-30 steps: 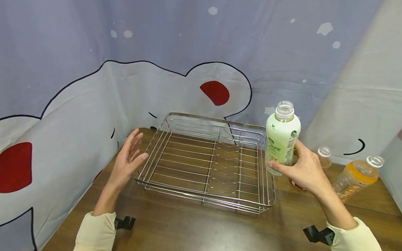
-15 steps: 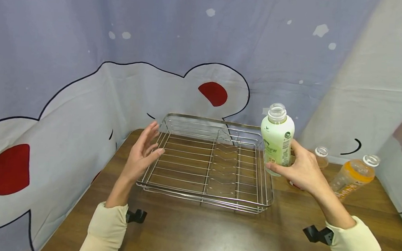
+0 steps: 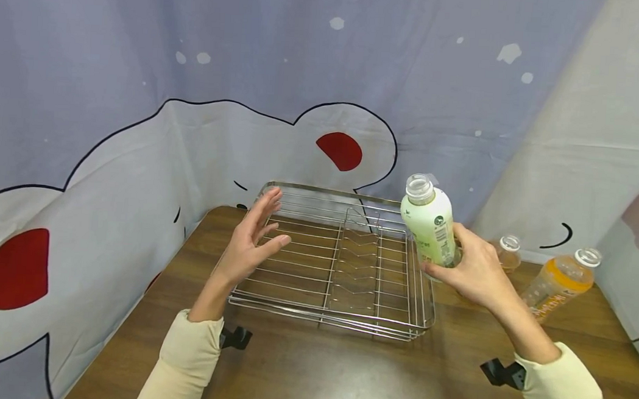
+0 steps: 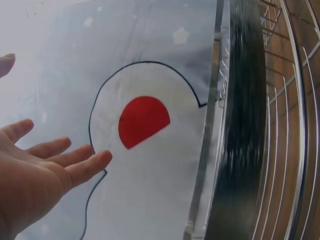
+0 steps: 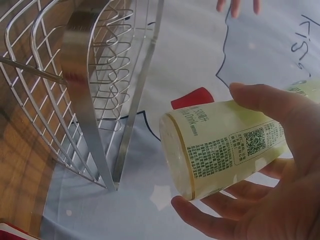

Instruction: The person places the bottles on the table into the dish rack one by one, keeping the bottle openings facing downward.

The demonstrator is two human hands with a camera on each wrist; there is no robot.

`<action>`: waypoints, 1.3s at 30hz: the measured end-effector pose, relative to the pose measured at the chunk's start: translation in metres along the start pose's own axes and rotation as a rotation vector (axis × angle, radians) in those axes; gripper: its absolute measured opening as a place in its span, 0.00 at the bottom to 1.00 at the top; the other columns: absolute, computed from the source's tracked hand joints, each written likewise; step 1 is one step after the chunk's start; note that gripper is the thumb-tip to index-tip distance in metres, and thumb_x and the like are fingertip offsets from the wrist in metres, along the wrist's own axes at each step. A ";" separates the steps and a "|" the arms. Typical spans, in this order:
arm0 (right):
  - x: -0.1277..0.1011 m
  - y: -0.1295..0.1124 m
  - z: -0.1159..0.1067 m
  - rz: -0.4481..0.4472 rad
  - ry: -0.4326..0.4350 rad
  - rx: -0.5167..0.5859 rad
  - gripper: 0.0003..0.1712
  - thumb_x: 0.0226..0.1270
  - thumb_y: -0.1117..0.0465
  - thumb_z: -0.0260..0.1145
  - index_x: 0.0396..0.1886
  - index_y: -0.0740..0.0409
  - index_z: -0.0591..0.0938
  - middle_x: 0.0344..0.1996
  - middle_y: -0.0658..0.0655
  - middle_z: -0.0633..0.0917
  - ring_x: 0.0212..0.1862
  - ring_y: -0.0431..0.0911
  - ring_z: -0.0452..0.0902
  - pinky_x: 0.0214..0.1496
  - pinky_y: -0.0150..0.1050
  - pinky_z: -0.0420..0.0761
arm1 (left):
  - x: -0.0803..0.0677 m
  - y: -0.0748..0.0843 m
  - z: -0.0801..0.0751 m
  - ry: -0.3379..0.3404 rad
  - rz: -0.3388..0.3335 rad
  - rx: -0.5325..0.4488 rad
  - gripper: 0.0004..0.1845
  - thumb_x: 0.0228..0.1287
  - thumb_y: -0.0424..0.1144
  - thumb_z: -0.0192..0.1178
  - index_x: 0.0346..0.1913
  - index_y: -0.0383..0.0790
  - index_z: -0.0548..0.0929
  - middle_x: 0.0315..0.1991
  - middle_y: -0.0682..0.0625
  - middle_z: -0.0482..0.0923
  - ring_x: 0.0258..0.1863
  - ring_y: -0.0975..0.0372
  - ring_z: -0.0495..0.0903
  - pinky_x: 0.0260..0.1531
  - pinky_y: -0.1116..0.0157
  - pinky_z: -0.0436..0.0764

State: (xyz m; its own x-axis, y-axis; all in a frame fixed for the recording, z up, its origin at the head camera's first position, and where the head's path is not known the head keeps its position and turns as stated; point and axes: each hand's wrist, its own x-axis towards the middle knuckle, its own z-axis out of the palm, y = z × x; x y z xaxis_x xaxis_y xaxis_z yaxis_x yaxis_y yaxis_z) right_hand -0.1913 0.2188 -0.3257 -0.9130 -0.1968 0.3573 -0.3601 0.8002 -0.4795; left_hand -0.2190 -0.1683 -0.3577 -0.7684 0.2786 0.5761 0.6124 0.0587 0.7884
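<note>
My right hand (image 3: 471, 271) grips a pale green, uncapped drink bottle (image 3: 429, 226) around its lower part, above the right rim of a steel wire dish rack (image 3: 312, 312); the bottle leans slightly left. The right wrist view shows the bottle (image 5: 225, 150) from its base, fingers and thumb wrapped round it, with the rack (image 5: 90, 100) to the left. My left hand (image 3: 253, 241) hovers open over the rack's left side, fingers straight, holding nothing. In the left wrist view the open left hand (image 4: 45, 170) is beside the rack's rim (image 4: 240, 125).
The rack stands on a brown wooden table (image 3: 342, 372). An orange drink bottle (image 3: 558, 284) and a small clear bottle (image 3: 505, 250), both uncapped, stand at the right behind my right hand. A printed cloth backdrop (image 3: 137, 121) encloses the table at back and sides.
My left hand has moved right and forward, from beside the rack's left edge to over it. The right hand has carried the bottle left and lower, tilting it toward the rack.
</note>
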 end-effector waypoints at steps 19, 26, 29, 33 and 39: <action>-0.002 -0.007 0.007 -0.089 0.044 -0.226 0.41 0.42 0.61 0.80 0.60 0.57 0.75 0.50 0.70 0.80 0.42 0.66 0.80 0.34 0.63 0.80 | 0.018 0.006 0.030 -0.044 0.001 -0.007 0.46 0.57 0.33 0.66 0.77 0.40 0.56 0.75 0.47 0.58 0.71 0.54 0.61 0.63 0.49 0.69; -0.002 -0.009 0.013 -0.118 0.053 -0.288 0.40 0.41 0.61 0.80 0.58 0.54 0.75 0.50 0.68 0.80 0.43 0.65 0.79 0.32 0.64 0.80 | 0.024 0.009 0.044 -0.071 0.000 -0.005 0.48 0.55 0.33 0.69 0.78 0.41 0.56 0.75 0.48 0.58 0.71 0.54 0.63 0.62 0.52 0.71; -0.002 -0.009 0.014 -0.139 0.065 -0.317 0.41 0.39 0.62 0.80 0.58 0.55 0.75 0.49 0.68 0.80 0.43 0.65 0.79 0.31 0.63 0.80 | 0.027 0.011 0.050 -0.080 0.005 -0.011 0.49 0.54 0.31 0.70 0.77 0.42 0.56 0.75 0.49 0.58 0.71 0.54 0.63 0.62 0.53 0.72; -0.003 -0.008 0.017 -0.182 0.089 -0.376 0.42 0.37 0.62 0.81 0.58 0.57 0.75 0.49 0.69 0.80 0.45 0.65 0.78 0.30 0.62 0.80 | 0.029 0.012 0.056 -0.099 0.017 -0.035 0.50 0.53 0.27 0.71 0.77 0.41 0.57 0.75 0.48 0.58 0.71 0.54 0.63 0.62 0.53 0.72; -0.004 -0.009 0.021 -0.260 0.141 -0.454 0.44 0.32 0.64 0.83 0.57 0.58 0.75 0.46 0.68 0.81 0.47 0.66 0.77 0.30 0.60 0.80 | 0.030 0.009 0.065 -0.114 0.018 -0.025 0.53 0.50 0.25 0.73 0.77 0.40 0.56 0.76 0.48 0.57 0.70 0.54 0.64 0.61 0.53 0.73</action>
State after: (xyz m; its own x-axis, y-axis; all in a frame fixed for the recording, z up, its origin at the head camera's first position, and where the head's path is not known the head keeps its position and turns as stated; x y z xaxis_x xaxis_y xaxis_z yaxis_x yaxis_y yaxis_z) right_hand -0.1888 0.2006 -0.3396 -0.7589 -0.3680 0.5372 -0.4235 0.9056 0.0222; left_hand -0.2245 -0.0972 -0.3476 -0.7303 0.3868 0.5631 0.6199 0.0290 0.7842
